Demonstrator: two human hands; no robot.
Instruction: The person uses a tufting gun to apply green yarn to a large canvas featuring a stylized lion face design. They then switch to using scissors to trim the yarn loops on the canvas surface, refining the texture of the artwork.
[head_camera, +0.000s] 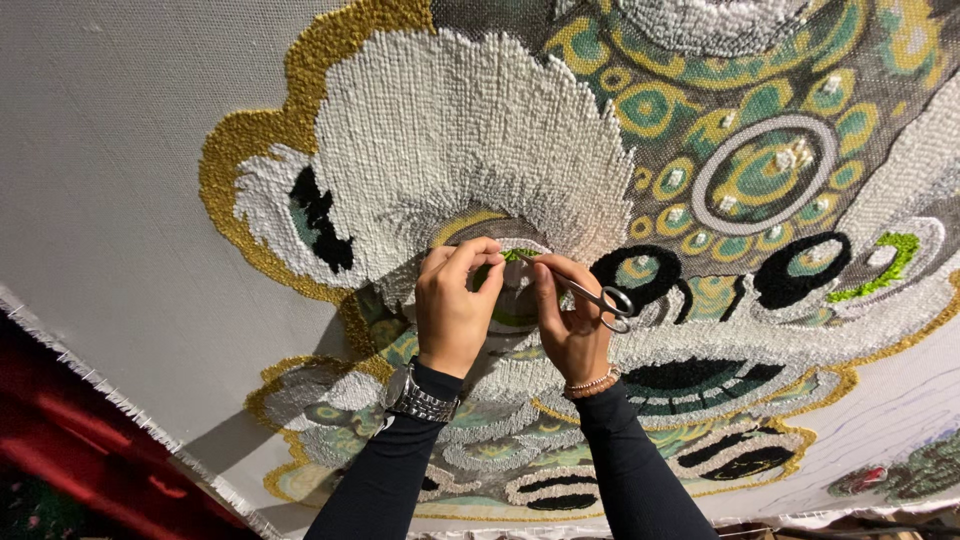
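Observation:
A large tufted rug on stretched white cloth (110, 180) fills the head view, with thick white loops (450, 130), a gold border, black patches and green-yellow circles. My left hand (455, 305) pinches at a small bright green yarn tuft (518, 256) just under the white area. My right hand (572, 320) touches the same spot from the right and holds small metal scissors (603, 302), handles pointing right. A metal watch is on my left wrist, a beaded bracelet on my right. Both arms wear dark sleeves.
The cloth's frayed lower edge (130, 410) runs diagonally at the left, with a dark red background (70, 450) beyond it. Another bright green tufted strip (885, 265) lies at the right. Unfilled printed pattern shows at the lower right.

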